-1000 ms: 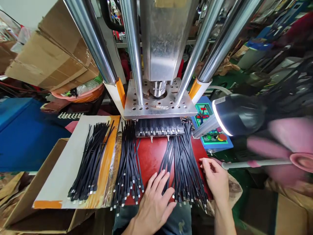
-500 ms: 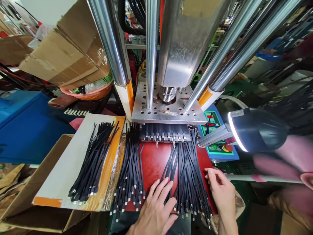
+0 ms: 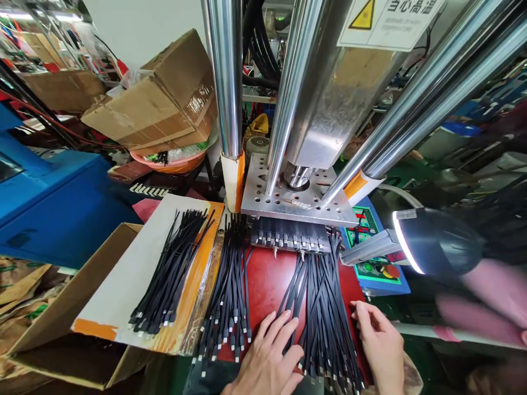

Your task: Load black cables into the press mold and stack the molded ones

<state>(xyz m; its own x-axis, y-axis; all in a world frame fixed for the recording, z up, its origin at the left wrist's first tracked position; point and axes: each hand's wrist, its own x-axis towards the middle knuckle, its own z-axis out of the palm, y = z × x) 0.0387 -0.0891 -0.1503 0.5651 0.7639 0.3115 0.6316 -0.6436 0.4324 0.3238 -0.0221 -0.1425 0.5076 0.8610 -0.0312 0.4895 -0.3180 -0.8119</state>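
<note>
My left hand [image 3: 269, 351] lies with fingers spread over the front of the red board [image 3: 267, 280], touching or just over the left strands of the right bundle of black cables [image 3: 325, 307]. To the right of that bundle, my right hand [image 3: 381, 343] hovers at the board's edge, fingers curled against the thumb, with nothing seen in them. Another bundle of black cables [image 3: 230, 280] hangs to the left of my left hand. Behind, a metal mould [image 3: 288, 235] holds a row of cable connectors under the press's steel plate [image 3: 296, 203].
More black cables [image 3: 173, 274] lie on a taped white board [image 3: 119, 274] over an open carton [image 3: 78, 329]. Steel columns [image 3: 230, 82] rise around the press. A lit lamp [image 3: 436, 241] and a control box [image 3: 379, 274] stand right. A co-worker's blurred pink sleeve [image 3: 494, 296] shows at far right.
The camera view has tilted up and left, so the press, boards and cables sit lower and further right. Both my hands keep nearly the same pose and place over the red board.
</note>
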